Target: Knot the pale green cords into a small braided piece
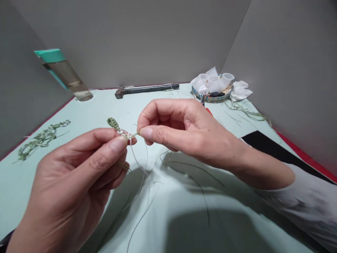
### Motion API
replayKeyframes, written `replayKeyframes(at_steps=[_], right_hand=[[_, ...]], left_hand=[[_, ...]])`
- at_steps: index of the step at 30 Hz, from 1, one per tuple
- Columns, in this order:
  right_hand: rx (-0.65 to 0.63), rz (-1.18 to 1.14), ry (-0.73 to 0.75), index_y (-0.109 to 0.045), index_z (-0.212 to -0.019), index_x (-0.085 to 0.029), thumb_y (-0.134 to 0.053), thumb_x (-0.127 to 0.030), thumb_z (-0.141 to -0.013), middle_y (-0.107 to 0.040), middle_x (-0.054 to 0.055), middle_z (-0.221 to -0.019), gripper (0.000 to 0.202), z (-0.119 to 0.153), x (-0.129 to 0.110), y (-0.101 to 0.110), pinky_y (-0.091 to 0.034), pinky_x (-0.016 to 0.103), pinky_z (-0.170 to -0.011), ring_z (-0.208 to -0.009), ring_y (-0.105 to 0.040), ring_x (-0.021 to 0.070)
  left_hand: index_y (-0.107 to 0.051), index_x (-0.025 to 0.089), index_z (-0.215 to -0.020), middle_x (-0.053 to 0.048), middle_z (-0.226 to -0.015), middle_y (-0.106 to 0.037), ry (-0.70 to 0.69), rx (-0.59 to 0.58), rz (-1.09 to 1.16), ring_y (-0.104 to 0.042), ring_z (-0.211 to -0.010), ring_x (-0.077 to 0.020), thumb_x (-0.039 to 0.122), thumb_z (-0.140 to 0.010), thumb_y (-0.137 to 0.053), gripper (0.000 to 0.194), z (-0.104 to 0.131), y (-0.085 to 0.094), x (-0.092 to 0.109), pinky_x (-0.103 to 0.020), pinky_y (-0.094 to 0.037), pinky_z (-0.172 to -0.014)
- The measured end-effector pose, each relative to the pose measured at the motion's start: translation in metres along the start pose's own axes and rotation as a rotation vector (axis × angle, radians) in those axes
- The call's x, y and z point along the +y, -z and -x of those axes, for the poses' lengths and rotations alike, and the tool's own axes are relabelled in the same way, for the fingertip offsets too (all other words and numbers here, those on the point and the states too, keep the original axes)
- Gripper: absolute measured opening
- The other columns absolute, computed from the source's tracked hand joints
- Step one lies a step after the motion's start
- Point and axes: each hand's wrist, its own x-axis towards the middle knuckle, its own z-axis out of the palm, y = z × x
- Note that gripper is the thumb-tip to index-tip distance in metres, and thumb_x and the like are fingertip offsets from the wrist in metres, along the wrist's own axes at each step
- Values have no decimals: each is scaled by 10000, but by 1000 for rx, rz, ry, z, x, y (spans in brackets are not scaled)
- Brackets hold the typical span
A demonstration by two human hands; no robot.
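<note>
My left hand (86, 168) pinches a small knotted green cord piece (113, 123) between thumb and forefinger. Its leaf-shaped end sticks up past the fingertips, with white knots just below it. My right hand (176, 126) is closed in a pinch on a thin green cord (135, 134) that runs out from the knots. Loose white threads (138, 163) hang from the piece between the hands. Long green cord ends (195, 177) trail down below my right hand. Other strands pass under the curled fingers of my left hand, where they are partly hidden.
Knotted green pieces (43, 138) lie at the left. A bottle with a teal lid (64, 75) stands at the back left, near a dark metal bar (147, 90). At the back right are a basket with plastic cups (212, 95), crumpled tissue (240, 90), loose green cords (250, 110) and a black flat object (268, 144).
</note>
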Motion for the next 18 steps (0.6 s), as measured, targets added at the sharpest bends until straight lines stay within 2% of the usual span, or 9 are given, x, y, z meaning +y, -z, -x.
replayKeyframes(at_steps=[6,10,14,18], right_hand=[[-21,-32,31,-615,-792,-200,-641,-94,-887,-604,-23,-795,145,0,1,0,-478,231,-649,-740,-538,112],[20,11,4,-600,-732,-207,-627,-71,-877,-578,-46,-714,201,0,-1,-2,-439,222,-565,-644,-499,91],[15,1,-5,-595,-720,-204,-667,-74,-848,-561,-60,-691,197,1,-2,-1,-398,217,-526,-617,-467,77],[-24,-42,-7,-628,-769,-187,-703,-120,-860,-507,-76,-657,136,2,-1,2,-372,207,-520,-610,-444,70]], left_hand=[[-777,272,-768,7,-547,-489,-3,0,47,-430,-466,-129,400,-775,-836,141,19,-2,-8,-252,-368,-347],[-771,241,-762,17,-587,-502,-34,2,93,-367,-469,-76,362,-841,-827,155,27,-2,-11,-189,-379,-365],[-768,215,-810,19,-621,-528,-80,-32,102,-335,-469,-53,315,-898,-774,134,24,-2,-13,-164,-404,-390],[-768,221,-835,27,-596,-510,-138,-14,67,-411,-484,-64,273,-899,-759,82,22,-4,-14,-175,-407,-411]])
